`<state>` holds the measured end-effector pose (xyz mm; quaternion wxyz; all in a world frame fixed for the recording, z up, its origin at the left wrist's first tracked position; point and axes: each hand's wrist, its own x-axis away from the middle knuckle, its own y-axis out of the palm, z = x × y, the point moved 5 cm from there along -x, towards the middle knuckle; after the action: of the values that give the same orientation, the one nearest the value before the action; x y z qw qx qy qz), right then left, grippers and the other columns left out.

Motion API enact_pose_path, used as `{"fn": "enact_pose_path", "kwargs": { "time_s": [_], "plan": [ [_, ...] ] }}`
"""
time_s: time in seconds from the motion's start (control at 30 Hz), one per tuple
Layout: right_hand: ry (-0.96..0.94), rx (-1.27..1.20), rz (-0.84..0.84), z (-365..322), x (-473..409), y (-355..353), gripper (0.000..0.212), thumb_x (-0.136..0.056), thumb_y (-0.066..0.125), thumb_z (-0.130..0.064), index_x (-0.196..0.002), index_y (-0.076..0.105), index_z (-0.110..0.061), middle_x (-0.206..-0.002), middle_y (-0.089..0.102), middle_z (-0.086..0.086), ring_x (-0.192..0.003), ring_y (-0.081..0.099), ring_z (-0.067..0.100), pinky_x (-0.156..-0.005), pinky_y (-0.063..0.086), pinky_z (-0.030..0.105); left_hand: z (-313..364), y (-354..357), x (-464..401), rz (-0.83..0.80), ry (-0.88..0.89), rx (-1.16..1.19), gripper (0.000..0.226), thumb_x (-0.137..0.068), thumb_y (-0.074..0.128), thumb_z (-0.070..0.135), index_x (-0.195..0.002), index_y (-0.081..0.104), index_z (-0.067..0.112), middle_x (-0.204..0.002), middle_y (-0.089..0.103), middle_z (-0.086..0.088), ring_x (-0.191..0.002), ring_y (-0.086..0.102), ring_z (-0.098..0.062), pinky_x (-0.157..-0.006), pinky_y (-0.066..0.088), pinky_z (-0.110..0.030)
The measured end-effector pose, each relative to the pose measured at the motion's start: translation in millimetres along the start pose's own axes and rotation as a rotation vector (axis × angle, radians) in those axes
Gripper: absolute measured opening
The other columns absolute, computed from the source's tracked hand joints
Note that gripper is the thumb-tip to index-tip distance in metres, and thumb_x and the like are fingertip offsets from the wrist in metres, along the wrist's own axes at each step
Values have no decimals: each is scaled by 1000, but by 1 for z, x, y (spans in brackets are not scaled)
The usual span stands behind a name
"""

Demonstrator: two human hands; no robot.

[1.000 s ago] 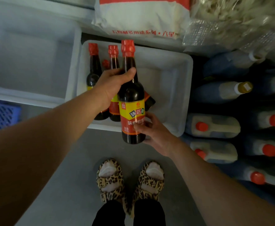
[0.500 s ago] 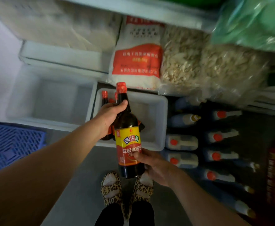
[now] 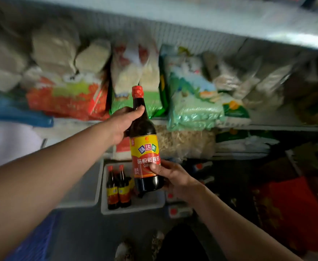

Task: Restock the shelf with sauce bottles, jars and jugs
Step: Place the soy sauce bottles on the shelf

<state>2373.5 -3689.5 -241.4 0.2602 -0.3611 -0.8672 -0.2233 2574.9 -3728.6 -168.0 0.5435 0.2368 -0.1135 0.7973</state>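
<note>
Right hand: the right hand (image 3: 175, 178) gripped the base of a dark sauce bottle (image 3: 145, 146).
Left hand: the left hand (image 3: 124, 123) clasped its neck below the red cap.
Bottle: held upright in the air before the shelves.
Tub: more bottles (image 3: 118, 187) stood in a white tub (image 3: 131, 208).
Shelf: blurred food bags (image 3: 190, 102) lay stacked behind.

The packets (image 3: 192, 102) on the far shelf (image 3: 248, 25) are blurred, and their print cannot be read. The small print on the bottle (image 3: 145, 147) is partly covered by the right hand (image 3: 173, 178). The shoes (image 3: 124, 251) are cut off by the near edge.
</note>
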Motion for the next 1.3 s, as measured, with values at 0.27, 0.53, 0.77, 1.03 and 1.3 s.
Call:
{"fn": "enact_pose_path", "kwargs": {
  "time_s": [0.27, 0.53, 0.77, 1.03, 1.3],
  "plan": [
    [-397, -44, 200, -148, 65, -22, 37, -79, 83, -18, -115, 73, -12, -112, 75, 13, -94, 73, 24, -76, 61, 38, 173, 70, 43, -182, 257, -150, 43, -74, 76, 42, -113, 65, 29, -109, 72, -1, -107, 63, -24, -95, 47, -45],
    [-655, 48, 279, -282, 92, -104, 31, -83, 78, -8, -113, 72, -13, -105, 76, 9, -85, 74, 16, -64, 59, 27, 305, 153, 46, -180, 531, -202, 40, -81, 77, 29, -119, 65, 32, -118, 69, -1, -116, 60, -23, -101, 45, -50],
    [-883, 134, 252, -395, 83, -189, 39, -84, 77, -5, -122, 68, -2, -105, 76, 12, -81, 71, 11, -69, 53, 17, 403, 237, 10, -87, 703, -224, 53, -80, 79, 32, -128, 61, 22, -118, 69, 1, -111, 63, -19, -93, 50, -39],
    [-863, 250, 214, -456, -3, -269, 53, -80, 84, -21, -130, 65, -17, -115, 75, -1, -108, 70, 17, -102, 53, 42, 428, 279, -73, 30, 737, -258, 57, -89, 71, 23, -140, 48, 20, -126, 59, 3, -110, 54, -13, -79, 42, -25],
    [-827, 372, 138, -494, -39, -292, 57, -83, 82, -28, -135, 60, -21, -124, 69, -7, -112, 64, 6, -101, 49, 32, 453, 283, -102, 169, 798, -426, 47, -88, 72, 31, -130, 50, 23, -119, 54, 4, -108, 54, -18, -88, 46, -33]
  ]
}}
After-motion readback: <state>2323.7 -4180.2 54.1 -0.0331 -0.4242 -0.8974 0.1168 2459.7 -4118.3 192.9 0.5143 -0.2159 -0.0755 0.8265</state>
